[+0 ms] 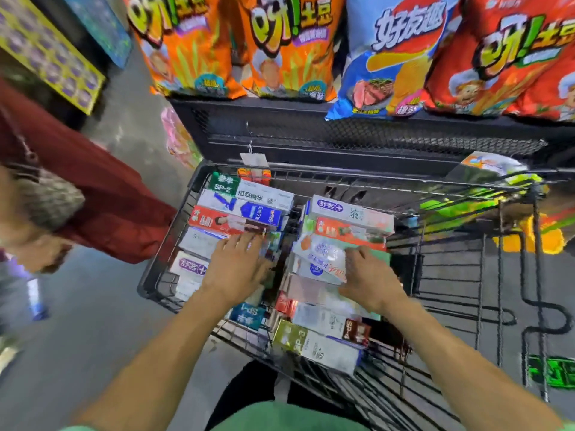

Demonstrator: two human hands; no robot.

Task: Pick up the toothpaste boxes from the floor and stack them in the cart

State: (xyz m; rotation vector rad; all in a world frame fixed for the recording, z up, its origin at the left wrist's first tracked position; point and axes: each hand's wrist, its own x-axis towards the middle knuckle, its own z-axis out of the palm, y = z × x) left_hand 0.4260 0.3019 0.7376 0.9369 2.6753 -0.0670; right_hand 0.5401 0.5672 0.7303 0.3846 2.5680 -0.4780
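Note:
A black wire cart (161, 293) holds two stacked rows of toothpaste boxes. The left row (239, 209) has green, white, blue and red boxes. The right row (348, 222) runs from a white and purple box at the far end to an olive and white box (314, 346) at the near end. My left hand (239, 265) lies flat, fingers spread, on top of the left row. My right hand (367, 275) rests on the right row, its fingers curled over the edge of a green box (381, 255). Whether it grips that box is unclear.
Another person in a dark red jacket (102, 206) bends close at the left of the cart. Behind the cart stands a black mesh shelf (342, 132) with big orange, blue and red snack bags (280, 48). Grey floor (93, 321) lies to the left.

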